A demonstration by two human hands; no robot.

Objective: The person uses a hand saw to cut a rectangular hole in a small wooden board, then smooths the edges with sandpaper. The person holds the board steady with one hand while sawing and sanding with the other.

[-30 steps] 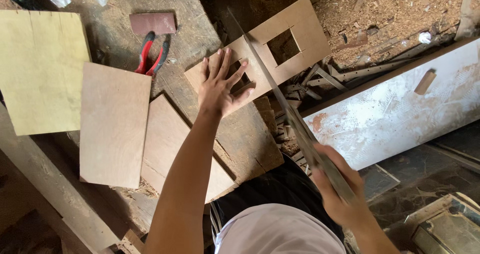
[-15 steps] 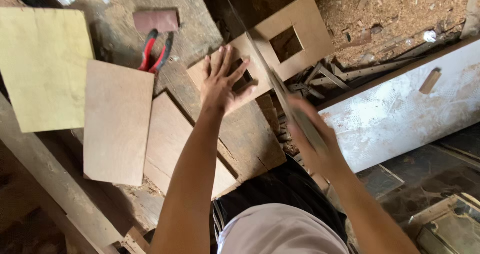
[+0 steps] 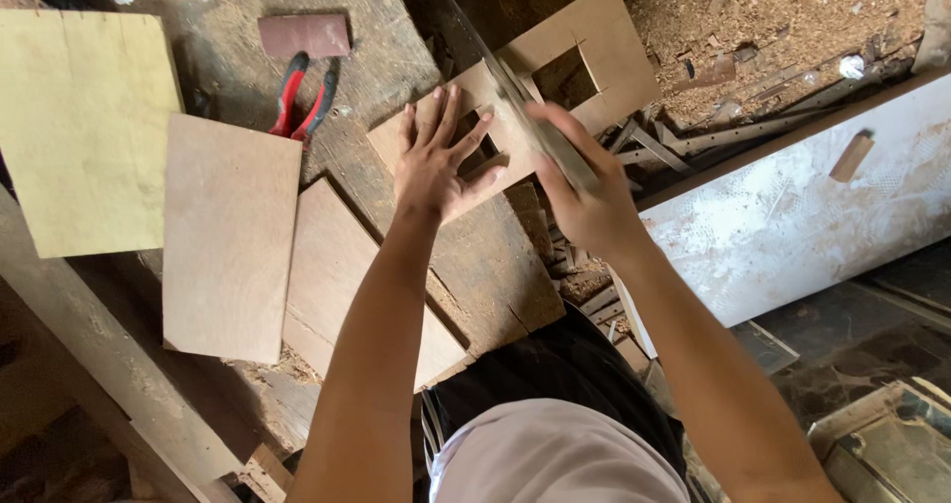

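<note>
My left hand [image 3: 436,156] lies flat with fingers spread on a brown plywood piece [image 3: 604,43] that has square holes cut in it, pressing it onto the worn wooden workbench [image 3: 396,28]. My right hand [image 3: 584,186] grips the handle of a hand saw [image 3: 475,38]. The saw's thin blade runs up and to the left across the plywood piece, between the two holes. The piece sticks out past the bench's right edge.
Red-handled pliers [image 3: 302,97] and a small dark sanding block [image 3: 305,35] lie at the bench's top. Two brown boards [image 3: 228,236] [image 3: 337,275] and a yellowish board [image 3: 84,127] lie to the left. A white panel [image 3: 792,216] and sawdust-covered scraps sit to the right.
My right hand has pushed the saw forward, up and to the left, from near my body to the plywood piece. My left hand has stayed pressed on the piece.
</note>
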